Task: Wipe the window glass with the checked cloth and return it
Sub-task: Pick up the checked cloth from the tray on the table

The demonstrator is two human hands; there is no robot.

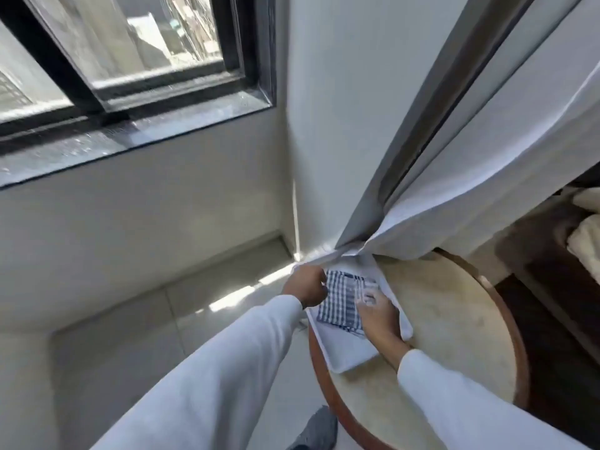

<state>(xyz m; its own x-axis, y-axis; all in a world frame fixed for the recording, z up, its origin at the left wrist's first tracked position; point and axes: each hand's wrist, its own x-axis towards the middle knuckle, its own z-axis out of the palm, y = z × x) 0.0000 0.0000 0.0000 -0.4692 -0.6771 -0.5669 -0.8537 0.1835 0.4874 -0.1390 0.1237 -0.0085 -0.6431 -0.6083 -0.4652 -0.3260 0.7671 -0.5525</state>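
The checked cloth (341,298), blue and white, lies folded in a white tray (347,352) at the left edge of a round table (454,319). My right hand (378,315) rests flat on the cloth's right side with fingers spread. My left hand (306,284) is at the cloth's left edge, fingers curled against it; whether it grips the cloth I cannot tell. The window glass (156,37) in its black frame is up at the top left, above a wet sill (136,131).
A white curtain (487,177) hangs down from the upper right and drapes onto the tray's far end. A dark shelf with folded towels (584,241) is at the right. My grey shoe (319,430) stands on the tiled floor below the table.
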